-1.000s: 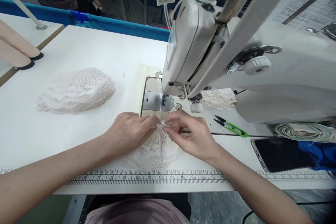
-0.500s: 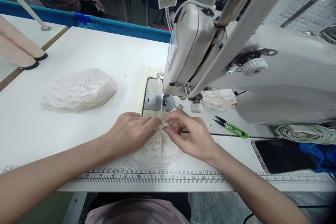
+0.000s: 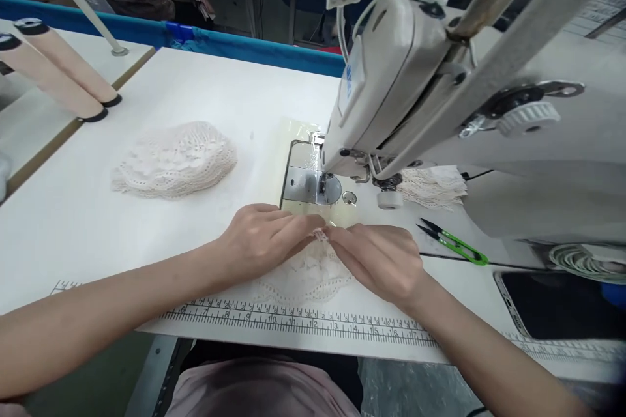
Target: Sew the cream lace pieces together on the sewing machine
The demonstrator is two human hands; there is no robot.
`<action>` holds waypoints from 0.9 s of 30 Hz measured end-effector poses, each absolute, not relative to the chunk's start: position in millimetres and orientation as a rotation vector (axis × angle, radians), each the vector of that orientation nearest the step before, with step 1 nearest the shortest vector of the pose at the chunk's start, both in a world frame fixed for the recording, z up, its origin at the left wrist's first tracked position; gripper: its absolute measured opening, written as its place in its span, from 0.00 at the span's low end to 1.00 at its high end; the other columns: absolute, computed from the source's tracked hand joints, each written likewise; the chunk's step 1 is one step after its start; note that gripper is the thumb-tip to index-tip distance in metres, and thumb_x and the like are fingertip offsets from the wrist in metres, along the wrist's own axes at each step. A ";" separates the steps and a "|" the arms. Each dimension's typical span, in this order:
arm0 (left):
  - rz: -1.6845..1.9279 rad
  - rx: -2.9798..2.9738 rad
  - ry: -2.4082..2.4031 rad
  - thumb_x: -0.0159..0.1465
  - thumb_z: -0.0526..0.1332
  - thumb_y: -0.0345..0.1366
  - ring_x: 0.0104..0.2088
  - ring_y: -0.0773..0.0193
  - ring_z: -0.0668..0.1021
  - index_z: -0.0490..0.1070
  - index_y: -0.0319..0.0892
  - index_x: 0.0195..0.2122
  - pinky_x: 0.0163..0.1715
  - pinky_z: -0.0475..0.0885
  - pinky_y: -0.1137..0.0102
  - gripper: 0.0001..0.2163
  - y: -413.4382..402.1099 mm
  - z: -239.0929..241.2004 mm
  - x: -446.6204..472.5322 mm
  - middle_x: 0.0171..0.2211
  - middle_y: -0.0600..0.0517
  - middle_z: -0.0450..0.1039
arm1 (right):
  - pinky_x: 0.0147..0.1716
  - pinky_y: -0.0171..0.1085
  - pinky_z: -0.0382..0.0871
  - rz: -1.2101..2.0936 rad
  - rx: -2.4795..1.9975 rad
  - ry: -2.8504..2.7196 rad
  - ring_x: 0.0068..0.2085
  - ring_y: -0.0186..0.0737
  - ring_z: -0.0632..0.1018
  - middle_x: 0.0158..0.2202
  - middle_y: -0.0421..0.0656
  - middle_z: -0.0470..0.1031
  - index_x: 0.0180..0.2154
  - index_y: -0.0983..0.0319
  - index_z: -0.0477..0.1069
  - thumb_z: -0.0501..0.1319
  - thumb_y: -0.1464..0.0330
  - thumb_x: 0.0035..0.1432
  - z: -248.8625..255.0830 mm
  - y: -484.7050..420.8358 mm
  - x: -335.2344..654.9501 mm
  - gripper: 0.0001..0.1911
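The left hand [image 3: 259, 238] lies palm down on the table, its fingers drawn together and pinching the top edge of a small lace piece [image 3: 308, 273]. The right hand [image 3: 384, 260] meets it from the other side, fingertips closed on the same edge, so the two hands touch at the pinch. The rest of the lace piece spreads flat beneath and between the hands, its scalloped lower edge just above the printed ruler [image 3: 303, 322] that runs along the near edge of the white table [image 3: 147, 91]. The pinched edge sits just in front of the metal needle plate [image 3: 303, 182], near but not under the presser foot [image 3: 323, 186] of the sewing machine [image 3: 415, 78], whose pale head leans over the work from the right. Behind the right hand, under the machine's arm, lies a small stack of lace [image 3: 433, 186], with a small white wheel [image 3: 390, 199] just beside it. To the right of that hand, green-handled thread snips [image 3: 454, 242] rest on the table, blades pointing towards the hands, and further right a dark phone [image 3: 562, 303] lies face up below a coil of pale cord [image 3: 581, 257]. Well to the left of the hands sits a heaped lace pile [image 3: 176, 159]. On the neighbouring table at the far left lie two pinkish tubes [image 3: 63, 75] with dark end caps.
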State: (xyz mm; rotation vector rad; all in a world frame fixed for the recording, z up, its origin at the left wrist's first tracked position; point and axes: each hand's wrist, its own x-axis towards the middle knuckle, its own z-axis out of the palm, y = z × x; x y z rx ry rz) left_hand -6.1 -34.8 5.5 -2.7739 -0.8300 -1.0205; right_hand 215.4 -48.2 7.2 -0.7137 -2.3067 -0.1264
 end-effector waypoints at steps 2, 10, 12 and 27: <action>-1.065 -2.823 -0.884 0.70 0.53 0.30 0.17 0.73 0.70 0.66 0.37 0.47 0.20 0.66 0.77 0.07 -36.0 4.5 -6.2 0.20 0.61 0.68 | 0.22 0.31 0.69 -0.246 -0.619 -2.323 0.24 0.29 0.75 0.25 0.38 0.77 0.40 0.66 0.73 0.61 0.80 0.59 8.4 -48.0 217.9 0.08; -1.111 -2.877 -0.886 0.67 0.54 0.26 0.15 0.73 0.67 0.69 0.42 0.51 0.19 0.63 0.76 0.13 -37.5 2.7 -4.6 0.16 0.64 0.63 | 0.19 0.31 0.70 -0.575 -0.345 -2.311 0.23 0.30 0.75 0.21 0.39 0.76 0.27 0.68 0.77 0.69 0.78 0.52 20.0 -46.3 213.6 0.04; -1.132 -2.891 -0.889 0.67 0.55 0.27 0.15 0.74 0.68 0.71 0.41 0.47 0.19 0.63 0.76 0.10 -38.8 3.9 -5.0 0.16 0.63 0.65 | 0.19 0.31 0.69 -0.599 -0.315 -2.319 0.23 0.31 0.75 0.20 0.39 0.76 0.27 0.67 0.77 0.68 0.78 0.52 21.6 -48.8 213.2 0.04; -0.378 -2.853 -1.695 0.62 0.64 0.38 0.22 0.63 0.75 0.70 0.43 0.50 0.21 0.62 0.71 0.16 -28.6 14.1 3.4 0.25 0.56 0.75 | 0.25 0.31 0.61 0.726 -1.423 -2.227 0.23 0.29 0.71 0.23 0.35 0.73 0.36 0.61 0.74 0.58 0.67 0.65 11.3 -22.9 205.0 0.08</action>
